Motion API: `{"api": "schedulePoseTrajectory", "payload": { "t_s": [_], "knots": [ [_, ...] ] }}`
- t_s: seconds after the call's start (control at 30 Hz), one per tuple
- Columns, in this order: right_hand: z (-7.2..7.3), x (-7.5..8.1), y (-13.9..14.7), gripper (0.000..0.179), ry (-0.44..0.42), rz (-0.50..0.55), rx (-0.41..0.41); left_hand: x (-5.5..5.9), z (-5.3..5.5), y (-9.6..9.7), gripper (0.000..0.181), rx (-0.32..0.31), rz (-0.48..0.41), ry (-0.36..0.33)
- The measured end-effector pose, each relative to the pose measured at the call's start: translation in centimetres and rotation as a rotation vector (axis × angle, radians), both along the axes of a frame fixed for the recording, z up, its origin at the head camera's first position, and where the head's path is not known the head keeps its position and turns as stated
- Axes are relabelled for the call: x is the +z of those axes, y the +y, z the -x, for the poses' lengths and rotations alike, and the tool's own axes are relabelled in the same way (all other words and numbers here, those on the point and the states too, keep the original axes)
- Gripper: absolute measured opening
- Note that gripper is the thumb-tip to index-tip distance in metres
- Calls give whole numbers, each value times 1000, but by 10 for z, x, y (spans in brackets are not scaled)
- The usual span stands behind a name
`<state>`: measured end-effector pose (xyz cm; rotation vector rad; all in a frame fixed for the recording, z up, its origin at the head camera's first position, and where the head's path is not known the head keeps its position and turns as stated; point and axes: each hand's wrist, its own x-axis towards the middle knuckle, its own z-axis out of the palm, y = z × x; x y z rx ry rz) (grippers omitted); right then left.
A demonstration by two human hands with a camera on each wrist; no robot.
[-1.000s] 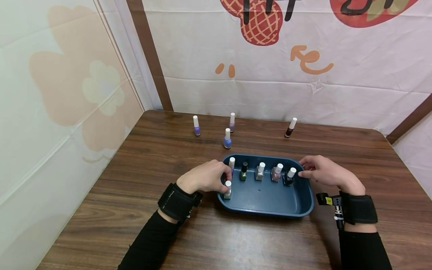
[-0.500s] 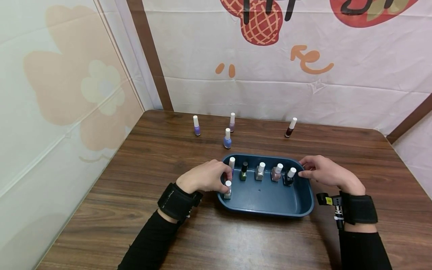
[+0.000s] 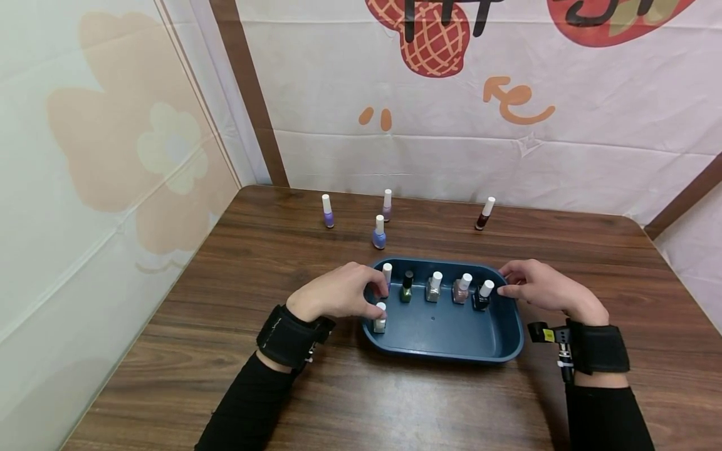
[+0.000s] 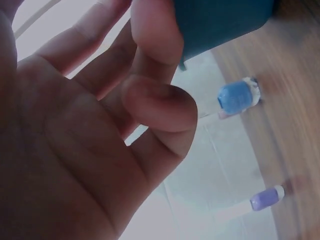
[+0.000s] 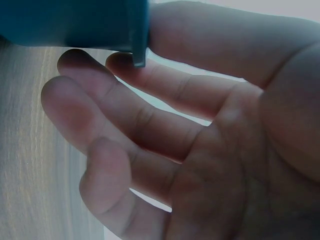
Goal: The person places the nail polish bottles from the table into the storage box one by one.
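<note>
A dark blue tray point(image 3: 451, 341) holds several small nail polish bottles. At its left end, my left hand point(image 3: 338, 291) reaches over the rim, thumb tip beside the white cap of a pale nail polish bottle point(image 3: 380, 322). The left index finger lies apart from the thumb, near a purple bottle point(image 3: 387, 275). In the left wrist view, the other fingers point(image 4: 160, 107) are loosely curled and hold nothing. My right hand point(image 3: 544, 289) grips the tray's right rim, thumb inside and fingers outside, near a black bottle point(image 3: 482, 297). The right wrist view shows the rim point(image 5: 140, 35) between thumb and fingers.
Also in the tray's back row stand green point(image 3: 406, 292), clear-looking point(image 3: 433, 291) and pink point(image 3: 460, 293) bottles. Behind the tray, the wooden table point(image 3: 271, 250) bears blue point(image 3: 379, 238), purple point(image 3: 328, 218), lilac point(image 3: 387, 212) and dark red point(image 3: 482, 220) bottles. Printed cloth point(image 3: 440, 150) hangs behind.
My left hand has shifted slightly left and up, and its thumb and index finger have spread from the pale bottle's cap. The right hand and the bottles stay in place.
</note>
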<state>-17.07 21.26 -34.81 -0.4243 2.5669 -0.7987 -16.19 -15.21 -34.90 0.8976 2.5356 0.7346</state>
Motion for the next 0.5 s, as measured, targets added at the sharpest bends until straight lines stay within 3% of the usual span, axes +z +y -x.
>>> {"api": "schedulePoseTrajectory", "payload": {
  "t_s": [0.2, 0.5],
  "knots": [
    [1, 1, 1, 34, -4, 3, 3, 10, 1, -6, 19, 56, -100, 58],
    [-1, 1, 1, 35, -4, 11, 2, 12, 10, -17, 9, 255, -300, 277]
  ]
}}
